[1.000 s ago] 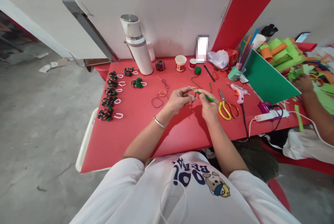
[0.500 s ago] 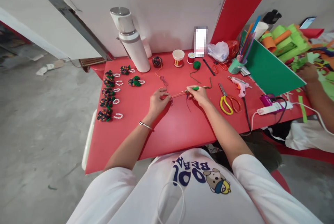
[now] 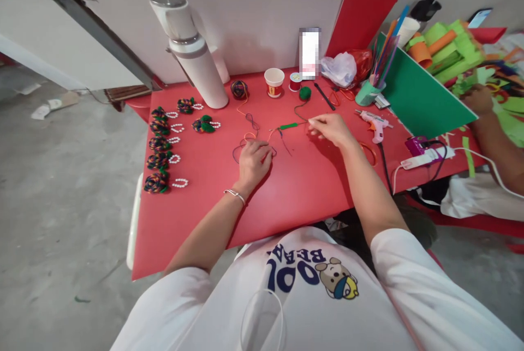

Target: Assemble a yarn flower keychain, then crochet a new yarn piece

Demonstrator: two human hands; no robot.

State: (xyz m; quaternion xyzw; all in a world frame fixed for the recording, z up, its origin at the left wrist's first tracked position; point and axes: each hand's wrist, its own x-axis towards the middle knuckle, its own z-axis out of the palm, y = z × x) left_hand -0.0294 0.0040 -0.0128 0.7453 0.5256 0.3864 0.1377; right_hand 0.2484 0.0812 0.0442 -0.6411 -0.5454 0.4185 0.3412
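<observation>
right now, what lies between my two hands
In the head view, a green-handled hook and thin yarn strands lie on the red table between your left hand and right hand.

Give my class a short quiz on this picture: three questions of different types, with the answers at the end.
1. What stands between the multicoloured yarn ball and the red thread spool?
A) flask
B) paper cup
C) pen pot
2. True or false: the left hand is gripping the handle of the green-handled hook.
3. Which of the camera wearer's hands is nearer the pink glue gun?

Key: 1. B. 2. False. 3. The right hand.
</observation>
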